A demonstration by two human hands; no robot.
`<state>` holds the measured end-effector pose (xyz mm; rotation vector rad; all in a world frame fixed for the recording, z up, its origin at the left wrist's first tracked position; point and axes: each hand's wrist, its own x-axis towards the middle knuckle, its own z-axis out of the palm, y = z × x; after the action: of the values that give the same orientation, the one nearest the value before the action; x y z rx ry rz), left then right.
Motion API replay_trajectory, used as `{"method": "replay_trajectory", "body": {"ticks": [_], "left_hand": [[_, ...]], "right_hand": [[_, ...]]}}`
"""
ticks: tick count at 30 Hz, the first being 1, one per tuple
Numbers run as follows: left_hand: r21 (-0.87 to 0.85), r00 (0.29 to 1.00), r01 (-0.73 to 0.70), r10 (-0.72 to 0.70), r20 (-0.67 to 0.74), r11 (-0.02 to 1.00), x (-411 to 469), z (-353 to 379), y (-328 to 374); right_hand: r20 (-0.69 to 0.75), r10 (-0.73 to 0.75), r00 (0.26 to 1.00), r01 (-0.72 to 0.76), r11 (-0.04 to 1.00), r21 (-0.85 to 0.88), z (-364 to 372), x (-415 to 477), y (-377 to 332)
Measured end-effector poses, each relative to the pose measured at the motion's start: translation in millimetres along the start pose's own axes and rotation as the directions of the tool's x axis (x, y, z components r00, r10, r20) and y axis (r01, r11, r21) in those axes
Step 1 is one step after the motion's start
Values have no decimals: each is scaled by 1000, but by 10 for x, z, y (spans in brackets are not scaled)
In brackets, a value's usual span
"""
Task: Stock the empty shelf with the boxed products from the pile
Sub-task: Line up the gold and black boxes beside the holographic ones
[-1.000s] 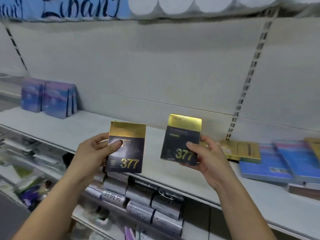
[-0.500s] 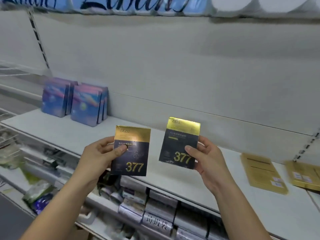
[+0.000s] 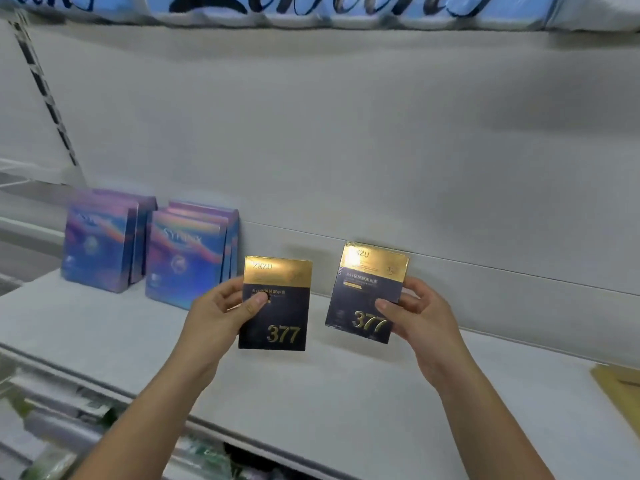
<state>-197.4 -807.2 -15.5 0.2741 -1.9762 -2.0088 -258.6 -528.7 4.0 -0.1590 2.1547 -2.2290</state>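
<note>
Two flat navy-and-gold boxes marked 377 are held upright over the white shelf (image 3: 346,393). My left hand (image 3: 221,313) grips the left box (image 3: 277,317) by its left edge, thumb on the front. The right box (image 3: 363,289), slightly tilted and a bit higher, is pinched at its right edge by my right hand (image 3: 419,317). Both boxes hang above the shelf surface and are apart from each other. Two upright groups of purple-blue boxes (image 3: 187,254) stand on the shelf to the left, near the back panel.
A gold box (image 3: 620,386) lies flat at the shelf's right edge. Blue packs (image 3: 311,8) fill the shelf above. A slotted upright (image 3: 45,95) runs down at the left. Blurred packaged goods (image 3: 69,427) sit on the lower shelf under the front edge.
The view has swung left and nearer: the purple-blue boxes now sit close to my left hand, and the pile at the right has nearly left the view. Both hands keep their boxes.
</note>
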Motion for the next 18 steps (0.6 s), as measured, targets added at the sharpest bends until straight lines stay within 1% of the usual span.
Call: {"method": "replay_trajectory", "body": {"ticks": [2,4,7,12,14,18], "left_hand": [[-17,1000,0,0,27,1000,191,-80,-83],[-37,998,-28,30,51,999,385,-155,-129],[-20,995,-22,24,94,1000,657,-243,-220],[-53,991,-35,42,129,998,949,-153,-300],[-71,991,-11,21,134,997,1023,-82,-299],[-67,990,13,-4,142,998,1122,-18,-359]], "right_hand": [[-36,-4,999,3,1000,-30,141,59,38],[-97,-12,995,7,998,-54,273,94,92],[-178,11,984,-27,996,-89,460,78,187],[-229,1,973,-34,989,-141,626,188,250],[-246,-2,969,-34,989,-142,659,265,284],[-231,1,973,-37,988,-152,694,398,361]]}}
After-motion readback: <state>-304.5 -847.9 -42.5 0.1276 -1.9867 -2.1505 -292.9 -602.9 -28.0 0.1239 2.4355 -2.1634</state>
